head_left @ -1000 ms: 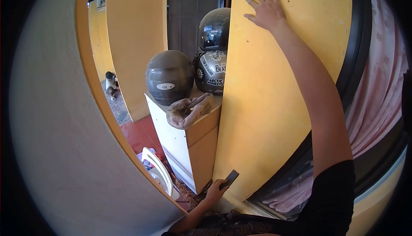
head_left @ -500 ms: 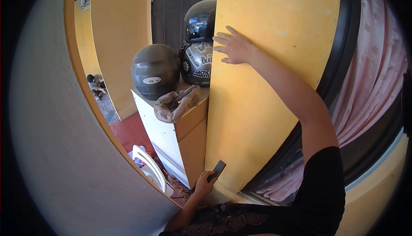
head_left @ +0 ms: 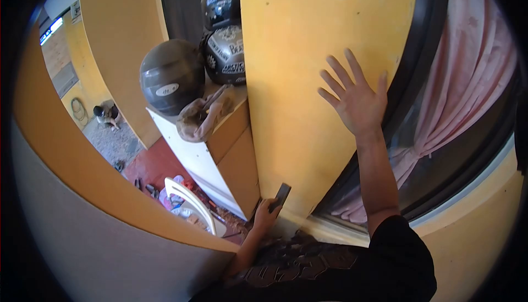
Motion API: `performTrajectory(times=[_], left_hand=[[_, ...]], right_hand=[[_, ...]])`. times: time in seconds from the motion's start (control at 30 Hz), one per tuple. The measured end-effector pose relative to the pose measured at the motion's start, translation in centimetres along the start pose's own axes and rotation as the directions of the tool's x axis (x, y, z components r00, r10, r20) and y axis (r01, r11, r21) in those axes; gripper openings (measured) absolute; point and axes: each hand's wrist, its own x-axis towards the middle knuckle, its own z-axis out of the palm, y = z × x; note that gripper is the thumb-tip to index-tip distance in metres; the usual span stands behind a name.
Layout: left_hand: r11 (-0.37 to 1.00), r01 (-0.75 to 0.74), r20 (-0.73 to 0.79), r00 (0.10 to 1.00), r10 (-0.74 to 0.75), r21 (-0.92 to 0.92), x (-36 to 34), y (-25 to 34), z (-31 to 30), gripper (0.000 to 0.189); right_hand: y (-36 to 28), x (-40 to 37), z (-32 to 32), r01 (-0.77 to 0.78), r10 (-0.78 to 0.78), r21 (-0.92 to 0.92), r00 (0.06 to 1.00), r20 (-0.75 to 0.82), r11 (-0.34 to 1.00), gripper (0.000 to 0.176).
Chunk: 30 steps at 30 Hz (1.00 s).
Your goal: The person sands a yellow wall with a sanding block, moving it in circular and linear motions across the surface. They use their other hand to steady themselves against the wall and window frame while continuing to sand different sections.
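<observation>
Just above my black shirt, low in front of me, my left hand has its fingers clamped round a dark, flat object, which tilts up against the view of the yellow wall. My right hand is raised in front of that wall, palm towards me, its fingers spread apart and holding nothing; I cannot tell whether it touches anything. To its right hangs a gathered pink curtain. Left of the wall, a white chair back stands beside a cabinet. On top lies a crumpled cloth, just beside a grey helmet; behind, one dark helmet sits on a stickered helmet. Far off, a person is down low, near a coil on the wall.
</observation>
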Motion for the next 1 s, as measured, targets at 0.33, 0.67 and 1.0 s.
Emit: performTrajectory(times=[0.33,0.67,1.0], left_hand=[[0.999,-0.009,-0.053,0.999,0.011,0.044,-0.2,-0.9,-0.2,0.036],[0.967,0.198,-0.001,0.98,-0.201,-0.16,-1.1,-0.7,1.1,0.044],[0.942,0.054,0.011,0.999,-0.053,-0.332,0.3,2.2,7.7,0.045]], right_hand=[[4.1,-11.3,-4.0,0.144,-0.033,0.334,0.948,-0.316,0.931,0.078],[2.3,-12.9,-3.3,0.135,-0.282,-0.285,0.765,-0.579,0.949,0.078],[0.1,-11.9,-7.0,0.104,-0.766,-0.984,0.618,0.175,-0.142,0.045]])
